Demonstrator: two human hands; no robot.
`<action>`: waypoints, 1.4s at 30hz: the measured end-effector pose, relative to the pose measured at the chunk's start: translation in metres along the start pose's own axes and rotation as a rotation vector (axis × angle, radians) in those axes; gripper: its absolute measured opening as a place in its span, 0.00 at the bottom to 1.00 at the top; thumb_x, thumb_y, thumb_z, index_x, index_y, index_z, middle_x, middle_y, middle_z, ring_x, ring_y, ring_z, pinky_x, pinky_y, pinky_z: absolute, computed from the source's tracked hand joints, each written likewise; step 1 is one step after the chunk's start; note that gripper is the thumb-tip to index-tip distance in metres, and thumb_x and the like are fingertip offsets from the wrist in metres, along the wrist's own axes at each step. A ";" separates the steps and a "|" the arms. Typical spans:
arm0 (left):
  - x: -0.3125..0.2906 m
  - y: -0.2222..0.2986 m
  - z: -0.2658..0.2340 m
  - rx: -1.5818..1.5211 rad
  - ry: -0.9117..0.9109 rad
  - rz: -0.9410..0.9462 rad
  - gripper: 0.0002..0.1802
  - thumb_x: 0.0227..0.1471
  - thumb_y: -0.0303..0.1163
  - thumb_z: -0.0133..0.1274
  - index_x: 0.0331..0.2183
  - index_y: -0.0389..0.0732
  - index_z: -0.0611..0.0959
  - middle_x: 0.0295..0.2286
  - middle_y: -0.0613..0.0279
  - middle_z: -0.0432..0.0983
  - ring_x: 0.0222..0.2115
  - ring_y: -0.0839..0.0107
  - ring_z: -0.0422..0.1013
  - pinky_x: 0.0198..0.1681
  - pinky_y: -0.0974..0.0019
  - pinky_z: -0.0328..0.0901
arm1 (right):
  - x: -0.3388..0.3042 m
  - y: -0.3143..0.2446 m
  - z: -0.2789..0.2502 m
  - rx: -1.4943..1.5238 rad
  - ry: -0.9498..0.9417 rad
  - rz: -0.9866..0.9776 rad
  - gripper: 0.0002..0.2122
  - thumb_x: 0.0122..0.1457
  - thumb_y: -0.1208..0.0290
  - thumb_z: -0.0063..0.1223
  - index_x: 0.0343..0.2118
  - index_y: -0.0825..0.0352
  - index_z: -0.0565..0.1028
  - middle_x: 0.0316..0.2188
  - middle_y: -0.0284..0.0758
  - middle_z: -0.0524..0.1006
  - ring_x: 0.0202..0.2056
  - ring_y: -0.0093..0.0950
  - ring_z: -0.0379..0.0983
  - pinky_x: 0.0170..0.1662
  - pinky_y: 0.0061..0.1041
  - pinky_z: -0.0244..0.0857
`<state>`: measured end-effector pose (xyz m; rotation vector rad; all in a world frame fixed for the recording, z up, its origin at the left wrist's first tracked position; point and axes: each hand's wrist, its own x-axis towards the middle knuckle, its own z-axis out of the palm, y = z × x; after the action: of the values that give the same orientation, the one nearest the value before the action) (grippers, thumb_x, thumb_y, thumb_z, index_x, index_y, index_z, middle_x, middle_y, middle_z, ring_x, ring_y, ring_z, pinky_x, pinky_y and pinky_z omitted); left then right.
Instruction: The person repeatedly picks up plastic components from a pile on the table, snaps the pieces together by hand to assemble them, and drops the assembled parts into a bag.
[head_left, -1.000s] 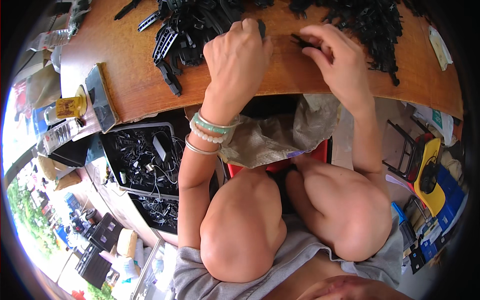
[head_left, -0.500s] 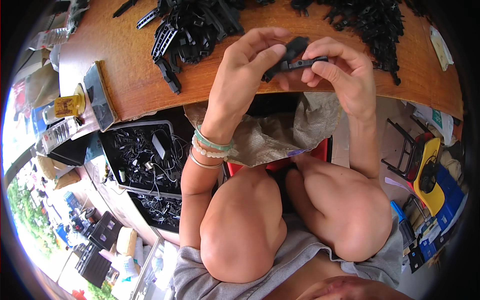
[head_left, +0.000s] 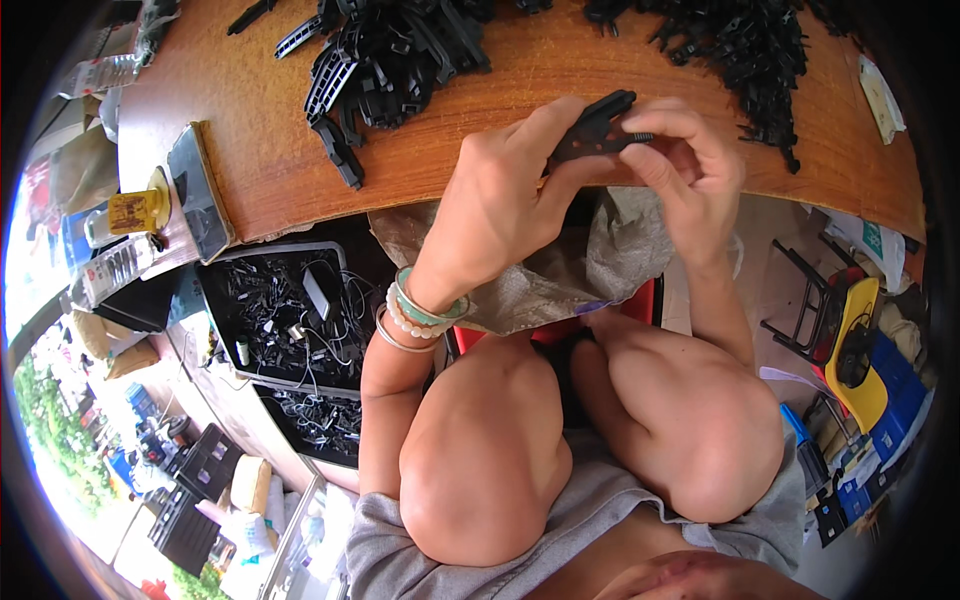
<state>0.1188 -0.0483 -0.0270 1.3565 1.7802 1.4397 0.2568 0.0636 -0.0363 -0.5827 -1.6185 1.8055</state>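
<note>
Just above the near edge of the wooden table (head_left: 560, 60), both my hands hold a dark plastic part (head_left: 592, 128). My left hand (head_left: 500, 190) is closed round its left side, with the back of the hand upward. At the part's right end, the fingertips of my right hand (head_left: 690, 165) pinch it beside a small ribbed section. Whether this is one piece or two pieces pressed together I cannot tell. Beyond my left hand lies a heap of long black plastic parts (head_left: 400, 60). A pile of smaller black parts (head_left: 745, 55) lies beyond my right hand.
A crumpled woven sack (head_left: 520, 295) hangs under the table edge above my knees. To the left stand a black bin (head_left: 275, 320) of small parts and cables, a flat dark case (head_left: 200, 190) and a yellow container (head_left: 135, 212). A yellow chair (head_left: 858, 350) is at the right.
My left hand has turned over, its back now upward, and wraps further round the part. The part has tilted, and my two hands have drawn closer together.
</note>
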 end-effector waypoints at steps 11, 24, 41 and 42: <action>-0.002 0.004 -0.002 0.156 -0.102 0.179 0.15 0.45 0.26 0.57 0.38 0.36 0.74 0.22 0.50 0.72 0.21 0.49 0.71 0.20 0.57 0.64 | 0.004 0.000 -0.007 -0.382 -0.127 -0.335 0.12 0.45 0.78 0.64 0.35 0.72 0.77 0.29 0.37 0.78 0.29 0.23 0.73 0.31 0.19 0.66; 0.005 0.000 -0.017 0.106 -0.102 0.135 0.20 0.34 0.35 0.69 0.30 0.34 0.81 0.25 0.54 0.77 0.24 0.59 0.74 0.29 0.65 0.69 | 0.005 -0.022 -0.050 -0.601 0.137 -0.408 0.09 0.57 0.73 0.55 0.39 0.69 0.78 0.37 0.36 0.77 0.35 0.23 0.74 0.35 0.18 0.68; 0.016 -0.056 -0.044 0.660 0.399 0.101 0.42 0.39 0.47 0.67 0.51 0.33 0.71 0.48 0.45 0.68 0.50 0.53 0.65 0.52 0.58 0.62 | 0.027 0.028 -0.049 -1.176 0.253 -0.459 0.19 0.53 0.61 0.60 0.48 0.57 0.75 0.52 0.43 0.68 0.53 0.41 0.63 0.54 0.35 0.58; 0.014 -0.056 -0.040 0.664 0.402 0.097 0.42 0.39 0.47 0.67 0.51 0.33 0.71 0.48 0.45 0.68 0.50 0.53 0.65 0.52 0.58 0.62 | 0.028 0.029 -0.044 -1.153 0.241 -0.477 0.18 0.53 0.62 0.60 0.47 0.57 0.75 0.51 0.43 0.68 0.53 0.41 0.63 0.54 0.35 0.59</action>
<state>0.0578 -0.0511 -0.0625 1.5453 2.6524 1.2816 0.2630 0.1128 -0.0691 -0.7479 -2.2651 0.3234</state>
